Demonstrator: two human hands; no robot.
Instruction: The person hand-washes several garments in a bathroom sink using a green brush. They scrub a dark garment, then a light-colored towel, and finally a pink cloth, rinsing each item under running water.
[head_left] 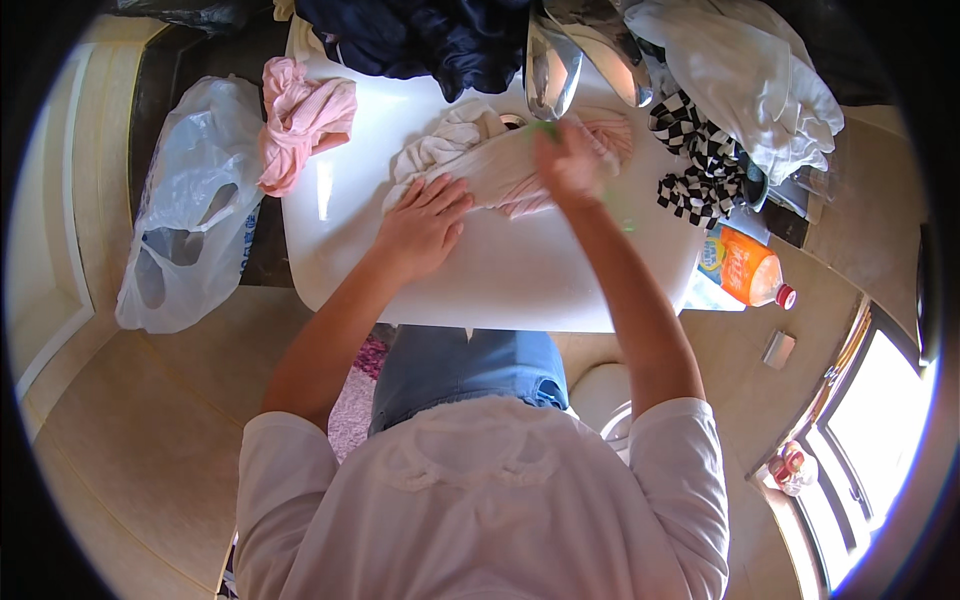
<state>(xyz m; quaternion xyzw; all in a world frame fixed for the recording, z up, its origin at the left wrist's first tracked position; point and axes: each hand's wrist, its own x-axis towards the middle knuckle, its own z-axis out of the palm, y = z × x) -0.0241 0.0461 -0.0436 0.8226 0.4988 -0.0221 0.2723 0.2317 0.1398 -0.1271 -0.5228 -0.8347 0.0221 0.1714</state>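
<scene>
A wet cream and pink striped garment (500, 175) lies bunched across the white sink (470, 270). My left hand (425, 225) presses flat on its near left part, fingers stretched out. Over the garment's right part, my right hand (570, 165) is closed and smeared by motion. Something small and green shows at its fingers, too blurred to name. Past the garment stands a chrome tap (555, 75).
Dark blue cloth (430, 45) hangs over the sink's far edge. On the left are a pink cloth (305, 125) and a white plastic bag (190, 220). On the right are a checkered cloth (695, 190), white cloth (755, 80) and an orange bottle (750, 265).
</scene>
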